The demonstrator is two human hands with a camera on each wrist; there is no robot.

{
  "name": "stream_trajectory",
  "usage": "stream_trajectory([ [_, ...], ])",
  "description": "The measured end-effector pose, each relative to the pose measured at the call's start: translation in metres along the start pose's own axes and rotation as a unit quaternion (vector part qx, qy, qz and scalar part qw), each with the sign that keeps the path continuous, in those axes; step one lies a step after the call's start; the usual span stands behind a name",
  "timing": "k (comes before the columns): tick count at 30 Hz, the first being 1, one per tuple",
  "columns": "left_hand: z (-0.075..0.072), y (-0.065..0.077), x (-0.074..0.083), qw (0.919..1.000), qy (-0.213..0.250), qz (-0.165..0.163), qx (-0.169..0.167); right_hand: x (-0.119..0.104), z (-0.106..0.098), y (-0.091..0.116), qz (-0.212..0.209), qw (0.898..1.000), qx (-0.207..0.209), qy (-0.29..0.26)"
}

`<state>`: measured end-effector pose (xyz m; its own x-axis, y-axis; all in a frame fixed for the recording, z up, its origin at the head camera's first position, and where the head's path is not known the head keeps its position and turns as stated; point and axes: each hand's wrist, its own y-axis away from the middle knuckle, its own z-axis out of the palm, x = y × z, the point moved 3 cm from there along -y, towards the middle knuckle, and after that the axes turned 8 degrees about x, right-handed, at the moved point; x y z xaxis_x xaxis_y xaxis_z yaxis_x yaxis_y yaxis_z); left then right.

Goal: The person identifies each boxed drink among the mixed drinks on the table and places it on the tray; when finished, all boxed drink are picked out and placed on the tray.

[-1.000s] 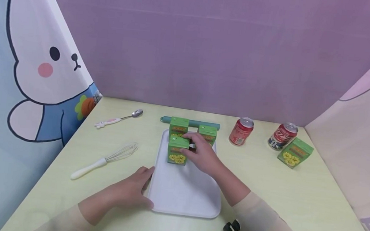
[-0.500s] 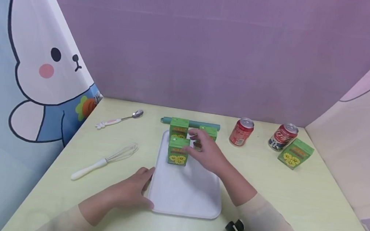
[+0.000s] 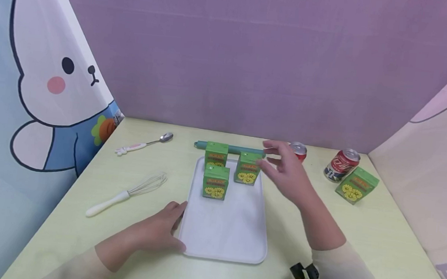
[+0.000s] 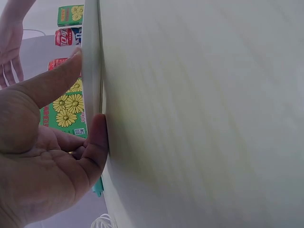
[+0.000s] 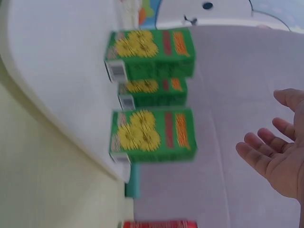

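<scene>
My left hand [image 3: 159, 229] rests its fingers and thumb against the left edge of a white tray [image 3: 225, 228]. In the left wrist view, the thumb and a bent finger [image 4: 97, 147] touch the tray's rim. Three green drink cartons with yellow flowers stand on the tray: a front-left carton [image 3: 214, 187], a back-left carton [image 3: 216, 153] partly hidden behind it, and a right carton [image 3: 247, 170]. Right of that last carton my right hand [image 3: 286, 174] hangs in the air, fingers spread, holding nothing. The right wrist view shows its loosely bent fingers apart from the cartons.
A red can [image 3: 299, 151] is partly hidden behind my right hand. Farther right, another can [image 3: 342, 165] stands by a tilted green carton [image 3: 357, 185]. A teal stick [image 3: 242, 150] lies behind the tray; a whisk [image 3: 127, 195] and spoon [image 3: 143, 144] lie left.
My right hand has left the front-left carton and moved right, past the right carton, uncovering it and covering part of the red can. The left hand and tray have stayed in place.
</scene>
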<state>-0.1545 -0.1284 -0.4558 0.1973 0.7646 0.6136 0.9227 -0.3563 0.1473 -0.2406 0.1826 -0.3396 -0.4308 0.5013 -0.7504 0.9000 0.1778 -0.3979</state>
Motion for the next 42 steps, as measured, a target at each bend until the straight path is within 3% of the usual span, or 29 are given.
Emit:
stream_trajectory([
  [11,0.001,-0.001,-0.001,1.0000,-0.004,-0.003,0.001,0.033,-0.072,0.013,0.023,0.993,0.092,0.075],
  [21,-0.002,0.000,-0.001,1.0000,-0.002,0.000,-0.002,0.064,-0.130,0.031,0.087,0.977,0.130,0.147],
  [29,0.000,0.000,-0.002,1.0000,-0.002,-0.002,-0.004,0.105,-0.169,0.046,0.127,0.966,0.138,0.175],
  [37,0.000,0.000,-0.002,1.0000,-0.007,0.000,-0.003,0.154,-0.190,0.065,0.234,0.945,0.144,0.176],
  [42,0.001,0.000,-0.002,1.0000,-0.004,-0.001,-0.003,0.177,-0.188,0.070,0.274,0.942,0.130,0.143],
])
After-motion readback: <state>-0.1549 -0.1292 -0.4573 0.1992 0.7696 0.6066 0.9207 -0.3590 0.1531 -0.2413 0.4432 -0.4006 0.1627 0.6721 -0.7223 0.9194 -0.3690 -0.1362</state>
